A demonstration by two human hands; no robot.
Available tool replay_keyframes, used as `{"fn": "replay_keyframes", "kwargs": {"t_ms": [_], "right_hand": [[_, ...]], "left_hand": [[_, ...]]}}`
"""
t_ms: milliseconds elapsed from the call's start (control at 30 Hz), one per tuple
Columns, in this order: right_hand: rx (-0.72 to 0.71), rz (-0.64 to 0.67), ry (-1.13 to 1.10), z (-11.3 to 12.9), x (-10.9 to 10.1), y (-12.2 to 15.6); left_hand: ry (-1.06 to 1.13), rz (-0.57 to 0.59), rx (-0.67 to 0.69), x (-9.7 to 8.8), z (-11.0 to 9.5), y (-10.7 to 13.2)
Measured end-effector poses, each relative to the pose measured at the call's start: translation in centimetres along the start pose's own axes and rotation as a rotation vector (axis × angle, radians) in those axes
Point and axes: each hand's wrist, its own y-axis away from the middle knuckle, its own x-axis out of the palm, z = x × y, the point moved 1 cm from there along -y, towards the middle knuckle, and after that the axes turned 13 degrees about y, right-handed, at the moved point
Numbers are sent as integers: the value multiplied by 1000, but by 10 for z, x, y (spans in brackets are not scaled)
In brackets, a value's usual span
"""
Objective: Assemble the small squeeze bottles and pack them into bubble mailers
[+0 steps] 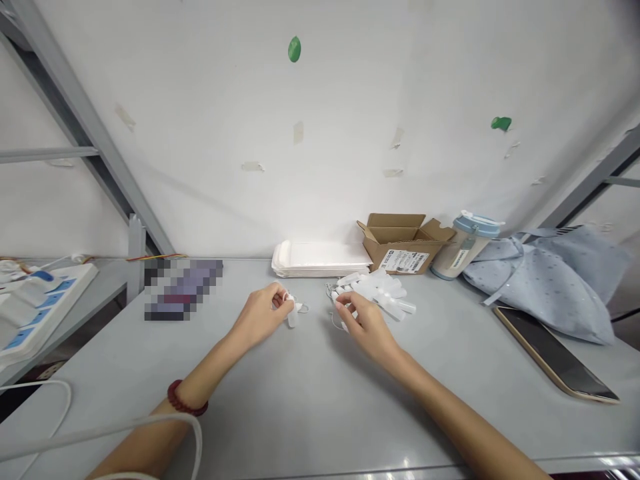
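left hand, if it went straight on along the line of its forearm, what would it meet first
Probably the stack of flat white packaging: the left hand points forward and slightly right, toward it. Depth is hard to judge from one view.

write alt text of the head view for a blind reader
Over a grey table, a person's left hand pinches a small white item and the right hand is at the edge of a whitish pile. Beyond sit a white stack and an open cardboard box, with a tumbler, bag and phone to the right.
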Motion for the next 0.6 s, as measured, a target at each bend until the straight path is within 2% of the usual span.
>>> {"fn": "replay_keyframes", "kwargs": {"t_ms": [200, 333, 433, 600], "right_hand": [[-80, -53, 221, -11, -5, -7], [-91, 51, 302, -9, -6, -5], [-117, 116, 340, -3, -4, 0], [-148, 145, 393, 5, -4, 4]], "left_hand": [[117, -2, -41, -5, 0, -3], [-60, -23, 45, -2, 5, -3], [-230, 20, 140, 9, 11, 1], [-279, 75, 118, 19, 14, 6]]}}
